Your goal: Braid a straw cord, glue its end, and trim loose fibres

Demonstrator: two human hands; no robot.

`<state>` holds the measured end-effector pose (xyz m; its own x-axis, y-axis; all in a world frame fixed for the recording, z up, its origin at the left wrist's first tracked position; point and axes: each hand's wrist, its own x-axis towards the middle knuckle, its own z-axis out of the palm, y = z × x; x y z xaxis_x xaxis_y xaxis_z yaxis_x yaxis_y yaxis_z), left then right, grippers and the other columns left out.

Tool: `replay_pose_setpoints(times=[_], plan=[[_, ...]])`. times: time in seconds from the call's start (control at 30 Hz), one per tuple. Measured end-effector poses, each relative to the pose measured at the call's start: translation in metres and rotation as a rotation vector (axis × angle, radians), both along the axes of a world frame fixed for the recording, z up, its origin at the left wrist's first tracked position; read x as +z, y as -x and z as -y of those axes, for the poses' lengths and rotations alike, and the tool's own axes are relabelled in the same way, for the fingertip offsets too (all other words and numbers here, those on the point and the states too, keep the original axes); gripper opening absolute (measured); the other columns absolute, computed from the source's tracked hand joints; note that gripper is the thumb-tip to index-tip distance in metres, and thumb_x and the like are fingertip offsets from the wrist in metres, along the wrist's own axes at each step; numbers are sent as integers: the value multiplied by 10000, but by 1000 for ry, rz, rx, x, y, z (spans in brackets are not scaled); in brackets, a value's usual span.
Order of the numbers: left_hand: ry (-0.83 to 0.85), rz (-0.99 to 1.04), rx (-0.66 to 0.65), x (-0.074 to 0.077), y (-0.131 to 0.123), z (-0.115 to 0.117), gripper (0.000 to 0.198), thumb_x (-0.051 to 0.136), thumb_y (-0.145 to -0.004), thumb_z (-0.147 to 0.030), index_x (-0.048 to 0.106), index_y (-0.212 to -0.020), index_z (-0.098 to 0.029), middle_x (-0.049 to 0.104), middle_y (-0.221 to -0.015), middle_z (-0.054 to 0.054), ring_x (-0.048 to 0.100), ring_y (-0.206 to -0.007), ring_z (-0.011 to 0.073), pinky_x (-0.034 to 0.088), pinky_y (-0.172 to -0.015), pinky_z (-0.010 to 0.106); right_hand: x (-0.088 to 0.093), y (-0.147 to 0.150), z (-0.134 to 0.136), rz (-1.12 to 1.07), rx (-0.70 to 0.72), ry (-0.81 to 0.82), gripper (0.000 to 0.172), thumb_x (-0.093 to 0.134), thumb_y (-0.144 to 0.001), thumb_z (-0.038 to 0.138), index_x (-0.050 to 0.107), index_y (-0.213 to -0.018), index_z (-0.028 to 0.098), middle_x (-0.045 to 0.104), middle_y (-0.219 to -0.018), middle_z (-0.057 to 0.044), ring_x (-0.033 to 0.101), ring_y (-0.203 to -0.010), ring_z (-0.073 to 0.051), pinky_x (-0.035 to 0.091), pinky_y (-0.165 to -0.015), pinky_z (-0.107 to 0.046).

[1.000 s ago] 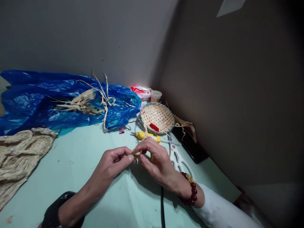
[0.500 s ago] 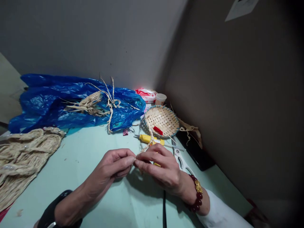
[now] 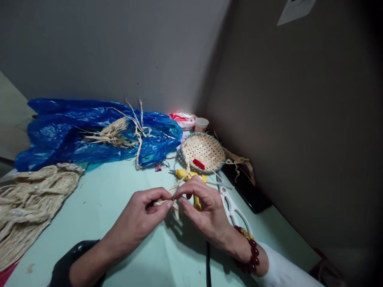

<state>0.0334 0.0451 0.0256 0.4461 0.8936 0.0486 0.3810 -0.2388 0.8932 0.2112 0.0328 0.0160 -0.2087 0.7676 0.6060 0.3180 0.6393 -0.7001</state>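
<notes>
My left hand (image 3: pixel 148 209) is closed, pinching a pale braided straw cord (image 3: pixel 176 184) between thumb and forefinger. My right hand (image 3: pixel 205 207) meets it at the fingertips, its thumb and forefinger bent on the same piece of straw. A short end of the cord hangs below the fingers, while the rest runs up toward a shallow woven basket (image 3: pixel 214 151). Partly behind my right hand lies a yellow glue gun (image 3: pixel 182 173). White-handled scissors (image 3: pixel 229 204) rest just right of that hand.
A blue plastic bag (image 3: pixel 60 131) with straw strands (image 3: pixel 115 131) spreads along the wall. Stacked braided straw (image 3: pixel 32 199) lies at left. A paper cup (image 3: pixel 201 124), a red-and-white packet (image 3: pixel 183 120) and a black flat object (image 3: pixel 254 195) stand near the right wall. A black cable (image 3: pixel 208 263) runs toward me.
My right thumb and forefinger have bent and parted a little, and more of the straw shows between the hands. The left hand has turned slightly, still pinching.
</notes>
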Motion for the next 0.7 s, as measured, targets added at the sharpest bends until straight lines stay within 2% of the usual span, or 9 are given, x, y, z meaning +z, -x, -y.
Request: replay_pose_setpoints(times=[0.1,0.2,0.27,0.33,0.4,0.5,0.6,0.7], plan=[[-273,-184,0,-5,-3,0,216,469,-901,-205,622,-755,-161,544,-639,-18,478,-575,129,377,-553,238,-7,0,-1,71,-36,18,132,577,-879,137,607,-995,191,670,-854,-25,591,-749,-151,474,-706,-292],[-552,-399,-22,-16,-2,-2,218,436,-868,-87,601,-740,-152,586,-696,31,531,-666,181,419,-623,300,-14,-2,-3,164,-78,37,199,547,-900,146,558,-1094,184,631,-925,-50,572,-784,-164,474,-704,-303],[-691,-553,-37,-25,0,-4,205,451,-842,-27,599,-764,-145,607,-728,45,554,-711,205,437,-636,327,-14,-2,-2,220,-116,-18,197,530,-900,123,560,-1084,185,609,-924,-52,556,-795,-172,464,-724,-318],[-791,-678,-43,-34,-1,-4,181,480,-853,-13,594,-803,-144,605,-751,19,573,-732,194,454,-643,321,-10,1,5,235,-97,-89,254,528,-883,85,552,-1113,192,612,-951,-55,560,-838,-181,463,-770,-330],[-856,-761,-49,-41,-3,-3,133,513,-872,-48,580,-819,-150,591,-748,-7,579,-721,176,460,-630,303,-6,8,17,238,20,-113,335,525,-865,56,532,-1169,197,630,-1011,-65,579,-910,-191,475,-830,-331],[-910,-841,-58,-47,-8,4,134,511,-847,-32,549,-806,-153,568,-716,4,557,-684,180,437,-582,298,-2,24,38,310,239,-26,398,524,-858,69,512,-1234,200,656,-1068,-83,610,-956,-205,521,-829,-303],[-945,-894,-45,-51,-11,10,199,471,-797,37,526,-814,-154,527,-705,4,525,-663,177,404,-569,307,-8,40,49,325,414,-19,430,516,-880,122,467,-1301,195,678,-1098,-87,631,-934,-199,547,-809,-281],[-976,-910,-12,-53,-14,10,220,426,-791,51,508,-786,-153,491,-674,1,488,-614,169,358,-527,307,-18,48,49,326,498,27,475,503,-902,178,406,-1367,175,677,-1122,-102,637,-942,-196,552,-819,-280]])
